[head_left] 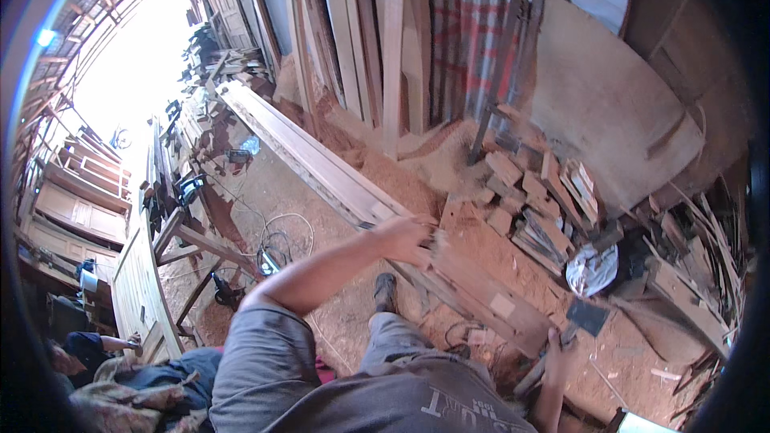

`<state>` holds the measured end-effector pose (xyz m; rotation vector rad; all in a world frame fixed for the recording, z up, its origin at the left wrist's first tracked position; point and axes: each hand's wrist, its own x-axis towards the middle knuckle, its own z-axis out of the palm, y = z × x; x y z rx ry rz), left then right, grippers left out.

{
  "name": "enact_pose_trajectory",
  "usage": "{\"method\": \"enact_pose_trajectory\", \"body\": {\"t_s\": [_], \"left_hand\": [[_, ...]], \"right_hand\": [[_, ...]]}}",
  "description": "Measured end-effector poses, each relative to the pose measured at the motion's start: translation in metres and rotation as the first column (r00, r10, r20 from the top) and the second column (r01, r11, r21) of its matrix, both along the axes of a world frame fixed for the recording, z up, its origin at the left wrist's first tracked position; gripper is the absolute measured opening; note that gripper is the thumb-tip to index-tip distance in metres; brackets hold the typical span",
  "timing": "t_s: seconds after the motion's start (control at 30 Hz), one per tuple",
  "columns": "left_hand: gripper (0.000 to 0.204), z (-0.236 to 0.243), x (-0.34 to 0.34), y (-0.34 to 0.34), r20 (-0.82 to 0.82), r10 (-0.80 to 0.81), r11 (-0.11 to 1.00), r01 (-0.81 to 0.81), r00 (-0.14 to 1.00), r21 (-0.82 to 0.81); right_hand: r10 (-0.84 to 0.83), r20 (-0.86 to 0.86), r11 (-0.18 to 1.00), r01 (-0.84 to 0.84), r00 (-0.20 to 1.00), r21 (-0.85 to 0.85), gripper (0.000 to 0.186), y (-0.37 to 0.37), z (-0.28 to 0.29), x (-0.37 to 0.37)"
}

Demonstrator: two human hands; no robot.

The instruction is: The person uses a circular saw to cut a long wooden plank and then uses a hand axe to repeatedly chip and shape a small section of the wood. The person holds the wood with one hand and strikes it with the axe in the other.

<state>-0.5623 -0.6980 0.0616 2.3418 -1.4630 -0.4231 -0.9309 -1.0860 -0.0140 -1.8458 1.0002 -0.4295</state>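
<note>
Right hand (pixel 554 359): grip closed round hammer (pixel 588 317). Left hand (pixel 407 240): at long plank (pixel 353 186); closure unclear. If striking, steady plank, hit squarely.

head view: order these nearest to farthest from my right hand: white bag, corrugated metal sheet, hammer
1. Hammer, held in the right hand
2. White bag, ahead, beside the scrap wood
3. Corrugated metal sheet, upright at the far side
</note>
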Motion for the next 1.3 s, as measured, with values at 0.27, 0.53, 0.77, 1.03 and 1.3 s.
{"method": "enact_pose_trajectory", "body": {"t_s": [0.27,0.53,0.77,1.03,1.3], "left_hand": [[0.139,-0.02,0.23,0.194,0.11,0.058,0.82,-0.11,0.992,0.562],[0.136,-0.071,0.318,0.268,-0.019,-0.122,0.892,0.118,0.992,0.436],[0.128,-0.055,0.333,0.249,-0.096,-0.093,0.824,0.13,0.991,0.551],[0.122,-0.049,0.349,0.236,-0.121,-0.144,0.777,0.188,0.982,0.601],[0.12,-0.065,0.329,0.274,-0.145,-0.069,0.833,0.136,0.987,0.535]], "right_hand": [[-0.174,-0.082,0.985,0.173,0.981,-0.018,0.048,0.05,0.053,0.04],[-0.375,0.07,0.916,0.358,0.924,0.182,0.044,0.033,-0.005,0.034],[-0.537,-0.066,0.824,0.54,0.841,0.171,0.043,0.079,0.034,0.073],[-0.474,-0.182,0.878,0.478,0.862,-0.02,0.045,0.078,0.023,0.054],[-0.501,-0.311,0.851,0.525,0.808,-0.004,0.048,0.083,0.048,0.111]]}}
